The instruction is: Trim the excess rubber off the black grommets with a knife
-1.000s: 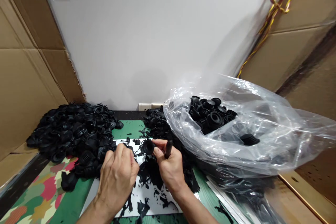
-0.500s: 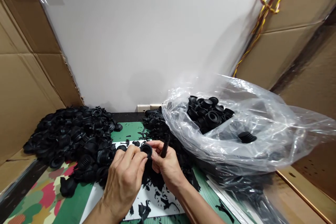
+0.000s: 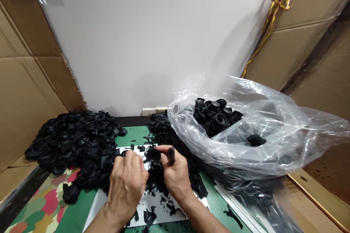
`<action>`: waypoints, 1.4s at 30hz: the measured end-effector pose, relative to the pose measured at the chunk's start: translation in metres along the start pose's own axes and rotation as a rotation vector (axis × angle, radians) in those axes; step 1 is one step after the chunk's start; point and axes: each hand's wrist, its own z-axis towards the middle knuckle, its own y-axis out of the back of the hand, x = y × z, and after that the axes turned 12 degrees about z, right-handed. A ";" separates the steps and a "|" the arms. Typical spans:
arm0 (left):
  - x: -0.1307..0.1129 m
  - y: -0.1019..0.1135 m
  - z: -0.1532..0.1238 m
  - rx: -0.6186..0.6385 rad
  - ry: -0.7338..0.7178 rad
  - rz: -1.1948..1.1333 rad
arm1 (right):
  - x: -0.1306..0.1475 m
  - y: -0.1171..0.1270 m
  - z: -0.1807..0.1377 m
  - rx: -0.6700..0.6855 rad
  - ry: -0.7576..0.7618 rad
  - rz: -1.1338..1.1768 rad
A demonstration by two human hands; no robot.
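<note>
My right hand (image 3: 177,173) pinches a round black rubber cap (image 3: 154,155) between thumb and forefinger. A black stick-like handle (image 3: 171,156) also stands up in that hand; its working end is hidden. Left of the cap and apart from it, my left hand (image 3: 129,174) is closed, back towards me, its fingertips tucked out of sight. What it grips, if anything, I cannot make out. Under both hands a white sheet (image 3: 111,204) lies strewn with black rubber scraps (image 3: 150,217).
A heap of black ribbed rubber caps (image 3: 79,138) lies at the left. A pile of black trimmings (image 3: 161,125) sits behind my right hand. On the right, a clear plastic bag (image 3: 276,123) holds more caps. Cardboard walls (image 3: 30,54) flank the green table surface (image 3: 138,134).
My left hand has drawn away from the cap to the left and its fingers have curled in. The cap, still in my right hand, has tilted.
</note>
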 end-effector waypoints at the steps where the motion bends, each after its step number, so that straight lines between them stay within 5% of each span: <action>1: 0.004 0.001 -0.001 0.018 0.046 -0.036 | -0.001 0.001 0.003 -0.034 -0.034 0.040; 6: 0.012 0.013 0.000 0.181 0.068 -0.379 | -0.006 0.002 0.014 -0.032 -0.328 0.361; 9: 0.010 0.015 0.003 0.118 0.047 -0.425 | -0.005 0.000 0.013 -0.007 -0.390 0.441; 13: 0.006 0.012 0.010 0.010 -0.002 -0.329 | -0.010 -0.001 0.009 0.039 -0.371 0.440; 22: -0.006 0.004 0.015 -0.024 -0.291 0.001 | -0.009 -0.002 0.004 0.079 -0.167 0.209; 28: -0.004 -0.001 0.012 -0.032 -0.173 -0.014 | 0.006 -0.001 0.001 0.086 0.063 -0.067; 32: 0.006 0.007 0.015 -0.062 -0.033 -0.083 | -0.002 0.003 0.007 0.022 -0.095 0.002; 36: 0.013 0.011 0.016 0.028 -0.079 -0.255 | -0.007 0.002 0.011 0.024 -0.261 0.213; 42: 0.011 0.008 0.015 -0.002 -0.139 -0.219 | -0.002 -0.001 0.009 0.050 -0.335 0.305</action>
